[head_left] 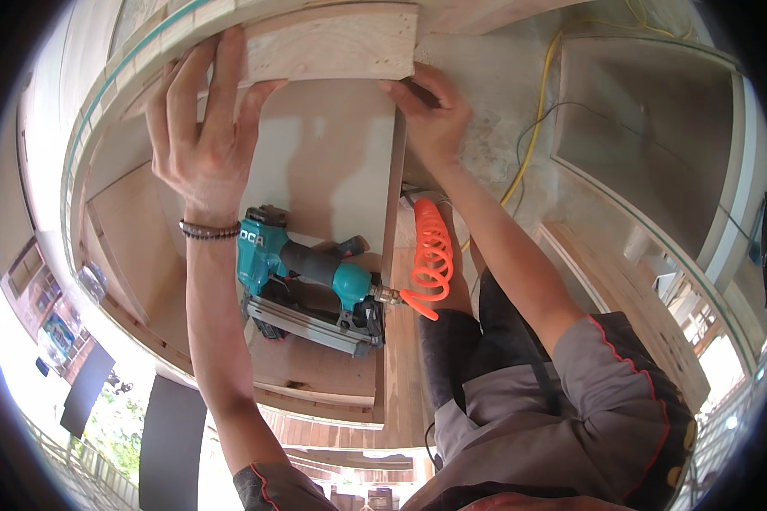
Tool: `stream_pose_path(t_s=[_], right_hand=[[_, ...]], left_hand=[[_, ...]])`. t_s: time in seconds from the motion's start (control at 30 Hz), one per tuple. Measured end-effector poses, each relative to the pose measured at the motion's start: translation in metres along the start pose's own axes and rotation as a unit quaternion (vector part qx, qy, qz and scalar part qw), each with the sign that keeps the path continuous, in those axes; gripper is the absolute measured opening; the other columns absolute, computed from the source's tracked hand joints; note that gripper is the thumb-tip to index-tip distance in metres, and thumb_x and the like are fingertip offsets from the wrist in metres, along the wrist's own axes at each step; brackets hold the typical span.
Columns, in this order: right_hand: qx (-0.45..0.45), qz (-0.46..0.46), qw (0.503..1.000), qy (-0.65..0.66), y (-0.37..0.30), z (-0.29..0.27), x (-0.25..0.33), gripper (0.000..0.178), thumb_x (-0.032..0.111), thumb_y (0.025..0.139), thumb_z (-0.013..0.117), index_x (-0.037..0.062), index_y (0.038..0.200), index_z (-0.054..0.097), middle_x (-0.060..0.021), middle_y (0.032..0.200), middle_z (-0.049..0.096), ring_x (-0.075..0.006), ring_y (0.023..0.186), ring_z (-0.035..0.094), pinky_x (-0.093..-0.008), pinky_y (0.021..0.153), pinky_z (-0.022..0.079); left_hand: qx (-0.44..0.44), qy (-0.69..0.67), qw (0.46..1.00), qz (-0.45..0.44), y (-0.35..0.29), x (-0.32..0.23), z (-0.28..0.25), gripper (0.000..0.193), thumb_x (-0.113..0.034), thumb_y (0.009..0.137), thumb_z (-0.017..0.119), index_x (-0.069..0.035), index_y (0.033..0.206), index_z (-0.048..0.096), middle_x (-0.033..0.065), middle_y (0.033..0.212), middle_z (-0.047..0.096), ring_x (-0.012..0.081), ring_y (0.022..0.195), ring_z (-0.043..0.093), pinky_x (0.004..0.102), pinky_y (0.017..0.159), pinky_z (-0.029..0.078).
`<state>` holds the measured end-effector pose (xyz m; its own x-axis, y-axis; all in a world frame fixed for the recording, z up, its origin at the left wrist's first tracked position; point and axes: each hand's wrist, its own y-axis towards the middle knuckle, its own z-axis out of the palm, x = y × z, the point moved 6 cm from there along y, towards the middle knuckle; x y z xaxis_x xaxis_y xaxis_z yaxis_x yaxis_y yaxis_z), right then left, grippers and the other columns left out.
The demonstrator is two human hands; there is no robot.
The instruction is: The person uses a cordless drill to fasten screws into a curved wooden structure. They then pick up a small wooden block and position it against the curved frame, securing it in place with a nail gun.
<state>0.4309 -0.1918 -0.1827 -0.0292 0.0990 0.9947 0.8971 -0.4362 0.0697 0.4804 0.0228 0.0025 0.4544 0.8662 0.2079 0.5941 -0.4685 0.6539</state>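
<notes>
Overhead, both hands press on a short pale wood board held flat against the upper edge of a plywood cabinet box. Left hand: fingers spread and extended, tips lying over the board's left end, thumb tucked under its lower edge, so the grip is an open-palmed pinch on the board, not a fist. Beaded bracelet around the left wrist. Right hand: fingers curled at the board's lower right corner, where the board meets the cabinet's upright side panel; grip looks closed on that corner, thumb side touching the board's underside. Board sits at the top of the view, between the two hands, its right end flush-ish with the side panel. Inside the box, below the left forearm, a teal and black pneumatic nail gun lies on the plywood, not touched by either hand. Orange coiled air hose is plugged into the gun's rear fitting and hangs just right of the side panel. Yellow cable runs over the concrete floor beyond the right arm. Grey shirt with red piping at lower right.
</notes>
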Motion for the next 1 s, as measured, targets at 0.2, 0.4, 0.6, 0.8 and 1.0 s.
stream_pose_path(t_s=[0.2,0.4,0.6,0.8,1.0], right_hand=[[0.024,0.075,0.997,-0.015,-0.025,-0.015,0.018,0.025,0.008,0.087,0.08,0.0012,0.11,0.073,-0.0067,0.1,0.073,-0.0124,0.085,0.069,-0.0277,0.077,0.056],[0.268,-0.036,0.952,-0.145,-0.068,-0.017,0.062,0.016,0.009,0.084,0.078,0.0087,0.1,0.076,-0.0032,0.09,0.07,-0.0167,0.083,0.065,-0.0317,0.074,0.053],[0.517,-0.253,0.796,-0.187,-0.107,0.023,0.091,0.016,0.011,0.076,0.078,0.0124,0.091,0.076,0.0011,0.088,0.065,-0.0216,0.088,0.059,-0.0355,0.077,0.05],[0.585,-0.218,0.758,-0.186,-0.116,0.028,0.094,0.016,0.013,0.077,0.078,0.0122,0.093,0.077,0.0009,0.088,0.064,-0.0222,0.086,0.058,-0.0356,0.076,0.049],[0.546,-0.249,0.784,-0.157,-0.122,0.046,0.107,0.022,0.01,0.076,0.077,0.0119,0.098,0.077,-0.0005,0.087,0.063,-0.0237,0.087,0.058,-0.0367,0.078,0.05]], left_hand=[[-0.001,0.025,1.0,0.018,0.0,-0.001,-0.002,0.052,-0.037,0.069,0.09,-0.017,0.116,0.077,-0.0013,0.111,0.07,0.0202,0.093,0.066,0.0335,0.08,0.058],[-0.031,-0.026,0.999,0.034,-0.007,0.009,0.002,0.064,-0.022,0.061,0.083,-0.012,0.123,0.072,0.0043,0.12,0.064,0.0239,0.104,0.064,0.0358,0.088,0.056],[-0.086,-0.083,0.992,0.035,-0.012,0.005,0.009,0.073,-0.022,0.055,0.084,-0.013,0.126,0.069,0.0019,0.121,0.061,0.0223,0.106,0.062,0.0329,0.088,0.056],[-0.02,-0.089,0.996,-0.016,-0.015,0.008,-0.013,0.079,-0.023,0.056,0.084,-0.014,0.131,0.063,0.0007,0.123,0.058,0.0209,0.11,0.058,0.0305,0.092,0.055],[-0.027,-0.119,0.993,0.001,-0.018,0.015,-0.009,0.072,-0.017,0.062,0.084,-0.014,0.131,0.063,0.0026,0.126,0.057,0.0228,0.116,0.057,0.0324,0.092,0.055]])
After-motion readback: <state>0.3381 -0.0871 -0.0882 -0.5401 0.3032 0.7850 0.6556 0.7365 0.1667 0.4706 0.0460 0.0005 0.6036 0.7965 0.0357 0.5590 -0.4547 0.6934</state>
